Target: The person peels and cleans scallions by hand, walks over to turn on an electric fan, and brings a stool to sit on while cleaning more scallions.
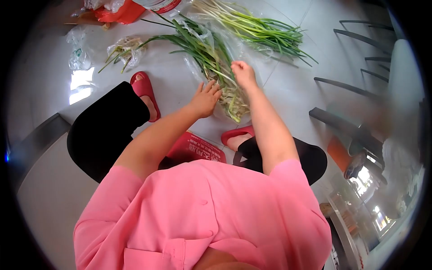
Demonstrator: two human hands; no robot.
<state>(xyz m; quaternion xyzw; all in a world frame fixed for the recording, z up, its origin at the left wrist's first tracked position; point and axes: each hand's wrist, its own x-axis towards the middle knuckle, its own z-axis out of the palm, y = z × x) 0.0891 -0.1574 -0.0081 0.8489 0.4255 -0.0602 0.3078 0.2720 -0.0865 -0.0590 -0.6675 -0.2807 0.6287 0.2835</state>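
Observation:
A bunch of long green onions (198, 45) lies on a clear plastic bag (194, 67) between my feet, dark leaves pointing away and pale roots toward me. My left hand (207, 98) is open, fingers spread, against the left side of the pale stems and roots. At the bag's right edge, my right hand (244, 74) is closed in a pinch. What its fingers hold, if anything, is too small to make out. Thinner spring onions (256, 29) lie on another clear bag farther off to the right.
Trimmed scraps in a small bag (126, 50) and a crumpled plastic bag (78, 47) lie at the left. A red bag (121, 11) and a white-and-red tub (162, 4) stand at the back. Dark chair legs (346, 87) are at the right. Below me is a red box (198, 147).

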